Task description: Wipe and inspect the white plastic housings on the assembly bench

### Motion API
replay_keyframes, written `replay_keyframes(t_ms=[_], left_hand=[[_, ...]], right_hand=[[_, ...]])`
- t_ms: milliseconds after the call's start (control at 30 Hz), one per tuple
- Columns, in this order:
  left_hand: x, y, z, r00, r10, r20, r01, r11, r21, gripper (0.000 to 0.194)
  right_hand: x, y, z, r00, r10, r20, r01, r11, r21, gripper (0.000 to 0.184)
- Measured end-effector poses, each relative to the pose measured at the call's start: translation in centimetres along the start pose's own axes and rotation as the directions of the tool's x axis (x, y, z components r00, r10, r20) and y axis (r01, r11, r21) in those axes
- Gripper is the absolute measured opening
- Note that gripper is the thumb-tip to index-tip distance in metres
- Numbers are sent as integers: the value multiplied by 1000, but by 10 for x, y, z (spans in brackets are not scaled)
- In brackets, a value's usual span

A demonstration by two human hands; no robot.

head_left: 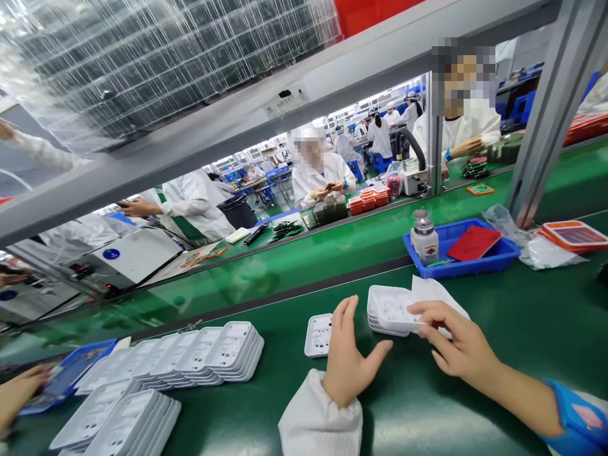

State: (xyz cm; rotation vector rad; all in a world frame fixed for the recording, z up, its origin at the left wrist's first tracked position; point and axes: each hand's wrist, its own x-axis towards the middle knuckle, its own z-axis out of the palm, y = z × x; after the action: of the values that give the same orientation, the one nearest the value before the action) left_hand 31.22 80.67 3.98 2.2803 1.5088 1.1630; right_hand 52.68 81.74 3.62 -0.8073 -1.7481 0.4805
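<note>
My left hand (349, 358) hovers over the green bench with fingers straight and thumb apart, holding nothing, just right of a single white plastic cover (317, 334) lying flat. My right hand (456, 345) pinches a white cloth (439, 297) against a small stack of white covers (387, 310), fingers closed on the cloth at the stack's right edge. Fanned rows of more white covers (199, 354) lie to the left.
A blue tray (503, 253) with a white dispenser bottle (424, 237) and a red card (472, 242) stands behind. Clear bags and an orange-rimmed tray (577, 234) sit at right. Another person's hand (16, 392) is at far left. Workers in white coats sit across the green belt.
</note>
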Motion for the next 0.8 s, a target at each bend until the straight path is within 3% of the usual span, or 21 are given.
replay_keyframes(t_ms=[133, 233, 300, 500, 600, 700, 800], left_hand=[[-4, 14, -4, 986, 132, -104, -143, 985, -98, 75], [-3, 18, -4, 972, 206, -112, -220, 966, -133, 47], [-2, 19, -3, 976, 201, -88, -212, 967, -140, 33], [1, 21, -1, 976, 191, -105, -204, 971, -126, 37], [-1, 22, -1, 976, 210, -58, -215, 971, -106, 36], [-3, 22, -1, 987, 161, 12, -157, 973, -169, 26], [-2, 18, -1, 998, -55, 28, 61, 936, -346, 19]], right_hand=[[-9, -12, 2, 988, 76, 135, -98, 982, 165, 13], [-14, -9, 7, 965, 192, 179, -229, 950, 212, 22], [-15, -5, 9, 953, 242, 180, -275, 942, 190, 24], [-11, -3, 7, 966, 179, 184, -198, 976, 86, 15], [-11, -4, 6, 972, 127, 198, -141, 988, 60, 10], [-12, 0, 9, 953, 177, 248, -208, 972, 105, 15], [-13, 3, 13, 899, 304, 315, -364, 919, 151, 31]])
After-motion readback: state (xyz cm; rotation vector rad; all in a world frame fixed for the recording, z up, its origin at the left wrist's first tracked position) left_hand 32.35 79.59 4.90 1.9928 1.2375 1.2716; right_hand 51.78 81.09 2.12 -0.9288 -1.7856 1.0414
